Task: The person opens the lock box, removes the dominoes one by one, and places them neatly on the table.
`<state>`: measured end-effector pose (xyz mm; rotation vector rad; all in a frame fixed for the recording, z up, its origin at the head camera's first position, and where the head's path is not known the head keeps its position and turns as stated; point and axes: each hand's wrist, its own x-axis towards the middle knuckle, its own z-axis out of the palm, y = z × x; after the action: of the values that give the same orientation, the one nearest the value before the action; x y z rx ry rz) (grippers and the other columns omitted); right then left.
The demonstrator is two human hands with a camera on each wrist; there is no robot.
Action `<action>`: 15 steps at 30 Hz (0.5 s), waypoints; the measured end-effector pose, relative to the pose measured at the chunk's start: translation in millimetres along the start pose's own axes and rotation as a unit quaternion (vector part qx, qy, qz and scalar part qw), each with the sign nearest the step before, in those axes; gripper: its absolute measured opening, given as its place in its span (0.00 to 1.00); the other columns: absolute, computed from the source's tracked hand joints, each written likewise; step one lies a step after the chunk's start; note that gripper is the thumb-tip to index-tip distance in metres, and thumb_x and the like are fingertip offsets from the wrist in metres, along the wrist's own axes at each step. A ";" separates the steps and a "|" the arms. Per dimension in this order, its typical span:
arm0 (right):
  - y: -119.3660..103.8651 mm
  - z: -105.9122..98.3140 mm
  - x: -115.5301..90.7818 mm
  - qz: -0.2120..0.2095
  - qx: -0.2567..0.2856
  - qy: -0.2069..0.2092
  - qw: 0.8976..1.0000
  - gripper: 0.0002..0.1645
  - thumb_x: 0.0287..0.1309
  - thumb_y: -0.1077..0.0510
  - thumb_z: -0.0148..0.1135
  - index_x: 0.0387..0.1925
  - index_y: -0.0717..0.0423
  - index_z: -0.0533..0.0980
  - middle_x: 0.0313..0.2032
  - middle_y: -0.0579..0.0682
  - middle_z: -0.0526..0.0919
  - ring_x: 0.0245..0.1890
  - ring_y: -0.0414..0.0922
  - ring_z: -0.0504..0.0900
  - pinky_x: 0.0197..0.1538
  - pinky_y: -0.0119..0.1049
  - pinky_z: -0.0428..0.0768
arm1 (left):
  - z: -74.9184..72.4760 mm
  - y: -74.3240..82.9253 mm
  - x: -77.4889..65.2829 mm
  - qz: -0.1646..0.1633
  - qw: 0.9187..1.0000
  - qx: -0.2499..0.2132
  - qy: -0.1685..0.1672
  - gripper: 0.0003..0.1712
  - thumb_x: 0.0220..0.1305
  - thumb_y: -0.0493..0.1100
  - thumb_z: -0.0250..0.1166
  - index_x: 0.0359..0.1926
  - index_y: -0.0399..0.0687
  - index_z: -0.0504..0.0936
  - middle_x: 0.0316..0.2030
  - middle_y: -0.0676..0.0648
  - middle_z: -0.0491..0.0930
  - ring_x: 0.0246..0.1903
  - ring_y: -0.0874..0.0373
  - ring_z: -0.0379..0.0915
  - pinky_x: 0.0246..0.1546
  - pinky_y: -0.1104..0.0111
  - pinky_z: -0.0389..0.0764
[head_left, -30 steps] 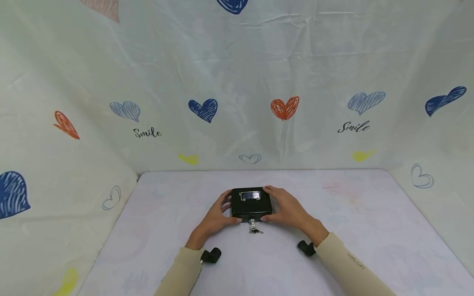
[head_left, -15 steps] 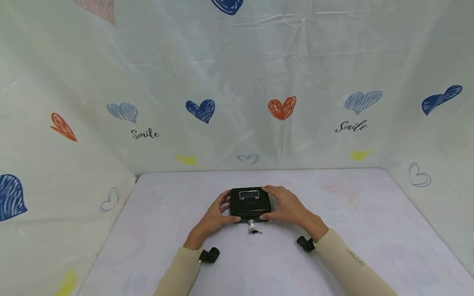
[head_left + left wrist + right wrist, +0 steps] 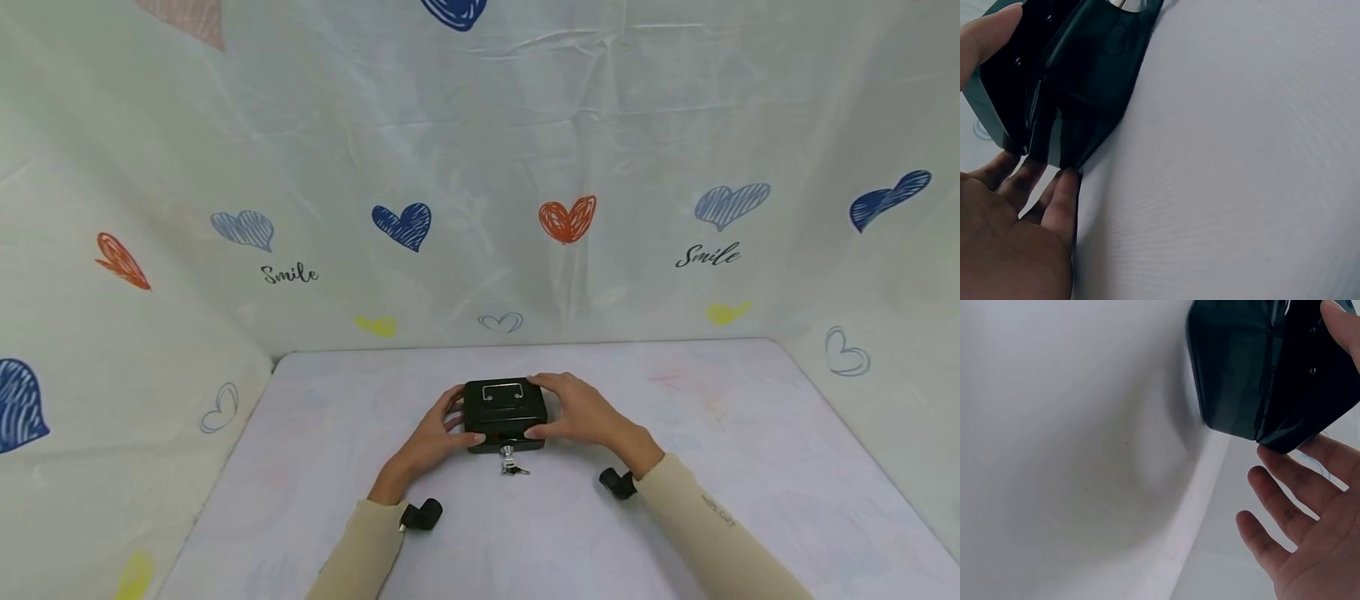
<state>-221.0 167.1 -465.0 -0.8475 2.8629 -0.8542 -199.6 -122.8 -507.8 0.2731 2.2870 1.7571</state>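
A small black cash box [image 3: 506, 408] lies on the table, a metal handle folded flat on its lid. At its front hangs a key ring with keys [image 3: 513, 469] from the lock. My left hand [image 3: 429, 437] grips the left side, thumb at the front edge and fingers at the side and rear. On the right side my right hand [image 3: 581, 418] grips it likewise, thumb in front and index finger at the far corner. In the right wrist view, a dark wedge shows between lid and base of the cash box [image 3: 1232, 369], so the lid appears slightly raised at the front.
The white table [image 3: 360, 400] has a far edge against a white curtain [image 3: 480, 267] printed with hearts and "Smile". Black wrist cameras stick out near the left cuff [image 3: 382, 521] and the right cuff [image 3: 663, 479].
The lid of the cash box has tilted up slightly at the front, and the bright reflection inside its handle has gone dark. Both hands keep their hold. The head view has shifted a little.
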 end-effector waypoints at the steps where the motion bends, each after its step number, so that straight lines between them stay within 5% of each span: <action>1: -0.1 -0.8 0.5 0.001 0.002 -0.003 1.000 0.54 0.50 0.38 0.82 0.72 0.60 0.74 0.68 0.59 0.79 0.67 0.59 0.78 0.69 0.58 0.78 | -0.2 0.5 0.1 0.000 1.000 -0.001 0.000 0.56 0.61 0.40 0.78 0.83 0.41 0.55 0.77 0.35 0.63 0.76 0.38 0.60 0.78 0.49 0.66; 15: 0.3 -7.3 4.9 0.037 0.035 -0.033 0.998 0.53 0.53 0.37 0.80 0.73 0.58 0.73 0.69 0.59 0.78 0.69 0.59 0.76 0.70 0.61 0.77 | -1.6 7.7 -0.8 -0.008 1.000 0.007 -0.003 0.54 0.65 0.43 0.76 0.83 0.44 0.54 0.75 0.32 0.63 0.74 0.32 0.62 0.76 0.44 0.68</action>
<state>-226.6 168.5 -458.4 -0.7415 2.7714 -0.8957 -199.3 -122.6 -499.9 0.2608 2.2920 1.7302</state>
